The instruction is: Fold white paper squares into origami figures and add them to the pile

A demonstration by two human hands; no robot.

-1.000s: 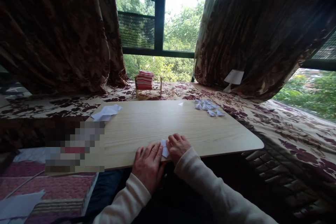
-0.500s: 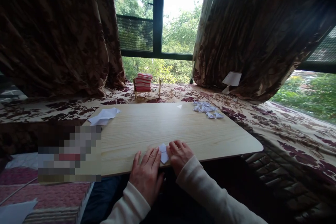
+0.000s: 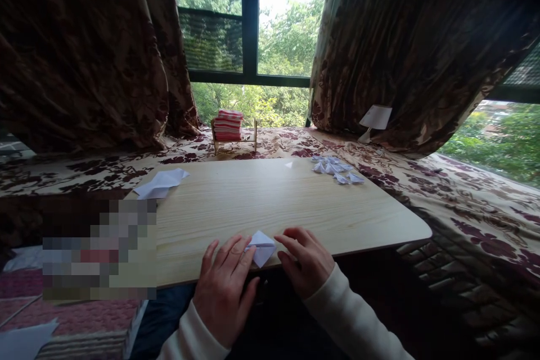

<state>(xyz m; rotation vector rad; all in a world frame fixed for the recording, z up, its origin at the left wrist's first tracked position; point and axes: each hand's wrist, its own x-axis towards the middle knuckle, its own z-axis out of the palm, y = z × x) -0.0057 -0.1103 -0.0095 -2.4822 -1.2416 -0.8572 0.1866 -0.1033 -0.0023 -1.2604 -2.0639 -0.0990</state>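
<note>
One folded paper (image 3: 263,255) lies at the near edge of the counter (image 3: 228,197), between the left hand (image 3: 225,287) and the right hand (image 3: 306,262). Left hand: fingers extended, resting flat on the paper's left corner, not clenched. Right hand: fingers loosely curled, released, just beside the right corner; light fingertip contact cannot be told. Change: the right hand has shifted right, off the paper, exposing more of its diamond outline and crosswise line. Consequence, as judged: the left hand alone now steadies the folding work, leaving the right side accessible.
</note>
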